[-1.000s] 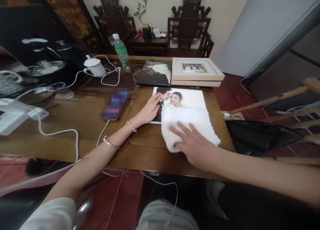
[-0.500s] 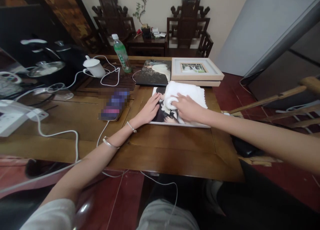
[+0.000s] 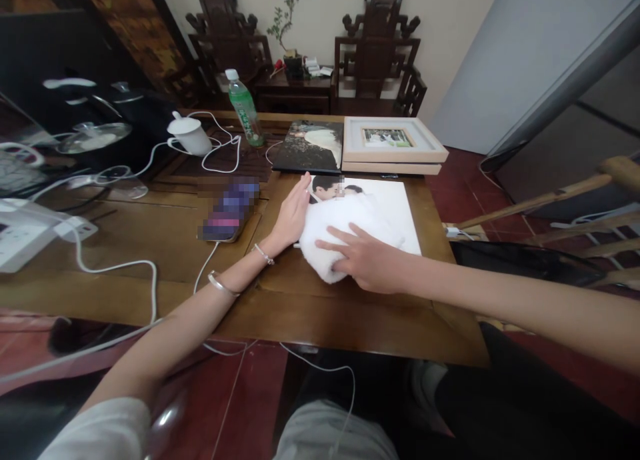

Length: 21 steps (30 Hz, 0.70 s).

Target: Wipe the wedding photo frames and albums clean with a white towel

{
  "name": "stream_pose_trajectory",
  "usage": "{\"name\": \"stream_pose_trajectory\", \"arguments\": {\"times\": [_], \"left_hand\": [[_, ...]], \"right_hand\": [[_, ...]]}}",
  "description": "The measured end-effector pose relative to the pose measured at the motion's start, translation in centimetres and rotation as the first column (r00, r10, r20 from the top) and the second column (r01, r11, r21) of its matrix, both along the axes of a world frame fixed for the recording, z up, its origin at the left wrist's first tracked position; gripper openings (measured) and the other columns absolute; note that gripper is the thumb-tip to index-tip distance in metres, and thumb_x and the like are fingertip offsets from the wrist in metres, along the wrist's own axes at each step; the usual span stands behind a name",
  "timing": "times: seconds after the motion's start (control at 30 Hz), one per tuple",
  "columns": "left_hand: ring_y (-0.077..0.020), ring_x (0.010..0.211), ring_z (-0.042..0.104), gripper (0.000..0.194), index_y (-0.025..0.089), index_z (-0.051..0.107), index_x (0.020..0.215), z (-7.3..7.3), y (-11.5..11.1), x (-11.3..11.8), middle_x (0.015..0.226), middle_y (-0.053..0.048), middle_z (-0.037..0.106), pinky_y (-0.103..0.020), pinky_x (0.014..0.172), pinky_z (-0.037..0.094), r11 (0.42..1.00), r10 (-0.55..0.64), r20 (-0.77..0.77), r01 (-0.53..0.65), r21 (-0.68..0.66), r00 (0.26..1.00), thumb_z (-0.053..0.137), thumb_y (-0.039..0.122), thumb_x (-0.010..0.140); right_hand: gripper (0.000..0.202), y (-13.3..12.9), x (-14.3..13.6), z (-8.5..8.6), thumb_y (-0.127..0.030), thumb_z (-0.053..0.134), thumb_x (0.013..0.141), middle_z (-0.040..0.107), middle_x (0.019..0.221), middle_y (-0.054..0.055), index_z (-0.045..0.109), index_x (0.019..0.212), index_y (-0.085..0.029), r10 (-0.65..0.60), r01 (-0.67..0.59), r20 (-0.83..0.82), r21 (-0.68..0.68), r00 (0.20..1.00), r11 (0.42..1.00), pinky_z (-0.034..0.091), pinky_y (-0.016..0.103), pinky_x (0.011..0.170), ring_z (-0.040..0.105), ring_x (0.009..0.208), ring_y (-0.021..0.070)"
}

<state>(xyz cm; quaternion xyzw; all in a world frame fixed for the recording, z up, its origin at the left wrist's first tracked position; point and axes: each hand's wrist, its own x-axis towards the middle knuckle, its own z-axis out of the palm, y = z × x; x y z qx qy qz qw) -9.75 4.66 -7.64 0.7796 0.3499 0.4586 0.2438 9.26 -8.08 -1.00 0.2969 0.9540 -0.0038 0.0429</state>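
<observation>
A photo panel lies flat on the wooden table, its lower left part hidden under a folded white cloth. My right hand presses on the cloth with its fingers partly spread and the thumb tucked against it, holding it over the panel's near edge. At the panel's left edge rests my left hand, its fingers extended and side by side. Behind the panel are a dark photo album and light wooden picture frames, one stacked on another.
Left of my left hand lies a phone on a cable. Farther left are a white lidded cup, a green bottle, a glass and a white power strip. The table's front edge is nearby.
My right hand and the cloth have moved toward me and slightly left, uncovering the panel's upper right part. My left hand has shifted slightly left, to the panel's edge.
</observation>
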Motion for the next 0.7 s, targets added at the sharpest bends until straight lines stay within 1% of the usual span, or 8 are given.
{"name": "stream_pose_trajectory", "arguments": {"times": [0.1,0.23,0.3,0.37,0.43,0.5,0.6,0.7], "left_hand": [[-0.0249,0.139,0.043,0.054,0.012,0.053,0.137,0.1,-0.1,0.1,0.147,-0.016,0.048,-0.045,0.118,0.030,0.998,-0.031,-0.080,0.035,0.052,0.996,0.033,0.049,0.102],[-0.0254,0.129,0.055,0.041,0.013,0.059,0.130,0.3,-0.3,0.0,0.137,-0.015,0.059,-0.046,0.112,0.040,0.992,-0.065,-0.227,0.088,0.091,0.972,0.048,0.035,0.096],[-0.0248,0.128,0.055,0.038,0.015,0.060,0.128,0.3,-0.3,0.0,0.136,-0.012,0.060,-0.047,0.112,0.041,0.990,-0.075,-0.264,0.103,0.093,0.962,0.048,0.030,0.095],[-0.0247,0.130,0.054,0.037,0.016,0.062,0.127,0.4,-0.4,0.0,0.138,-0.011,0.059,-0.048,0.113,0.040,0.989,-0.087,-0.279,0.116,0.091,0.956,0.047,0.027,0.095],[-0.0250,0.131,0.053,0.037,0.015,0.063,0.126,0.4,-0.4,0.0,0.137,-0.012,0.059,-0.047,0.114,0.039,0.988,-0.098,-0.287,0.129,0.088,0.953,0.047,0.026,0.095],[-0.0251,0.131,0.052,0.037,0.014,0.063,0.126,0.5,-0.4,0.1,0.137,-0.011,0.059,-0.046,0.115,0.038,0.987,-0.108,-0.287,0.138,0.088,0.952,0.047,0.025,0.094],[-0.0260,0.130,0.054,0.037,0.016,0.063,0.125,0.7,-0.4,0.1,0.136,-0.010,0.060,-0.047,0.113,0.040,0.985,-0.110,-0.288,0.142,0.096,0.951,0.047,0.025,0.093],[-0.0270,0.118,0.063,0.035,0.016,0.066,0.120,0.8,-0.4,0.1,0.126,-0.011,0.067,-0.046,0.105,0.047,0.987,-0.096,-0.319,0.133,0.095,0.943,0.047,0.025,0.093]], "right_hand": [[0.039,-1.0,1.8,0.4,-0.001,0.052,0.075,0.046,0.150,0.011,0.069,0.105,-0.018,-0.021,0.021,-0.031,0.000,0.999,1.000,0.036,0.060,0.106,0.033,0.141,0.0353],[0.039,-0.4,4.3,0.7,0.002,0.049,0.072,0.052,0.143,0.015,0.068,0.101,-0.016,-0.169,0.171,-0.060,0.021,0.984,0.985,0.042,0.053,0.100,0.044,0.134,0.0343],[0.036,0.8,5.2,0.9,0.002,0.047,0.071,0.056,0.137,0.019,0.068,0.096,-0.014,-0.290,0.292,-0.049,0.029,0.956,0.956,0.045,0.048,0.092,0.055,0.120,0.0332],[0.033,2.3,5.5,1.2,0.001,0.046,0.072,0.060,0.126,0.021,0.067,0.094,-0.013,-0.408,0.409,-0.031,0.027,0.912,0.912,0.046,0.042,0.083,0.062,0.101,0.0295],[0.030,4.0,5.2,1.4,-0.002,0.045,0.075,0.063,0.115,0.020,0.066,0.095,-0.012,-0.485,0.486,-0.035,0.016,0.874,0.874,0.044,0.036,0.074,0.062,0.087,0.0259],[0.027,5.7,4.4,1.8,-0.005,0.044,0.077,0.066,0.101,0.017,0.065,0.094,-0.012,-0.521,0.521,-0.063,-0.010,0.851,0.853,0.039,0.032,0.067,0.059,0.079,0.0236],[0.025,8.3,2.2,2.6,-0.006,0.044,0.077,0.066,0.085,0.012,0.064,0.091,-0.013,-0.519,0.513,-0.136,-0.080,0.844,0.855,0.034,0.029,0.063,0.055,0.073,0.0212],[0.026,10.4,-0.2,3.6,-0.006,0.045,0.075,0.066,0.087,0.010,0.064,0.092,-0.014,-0.484,0.462,-0.205,-0.148,0.851,0.875,0.032,0.028,0.064,0.054,0.078,0.0213]]}}
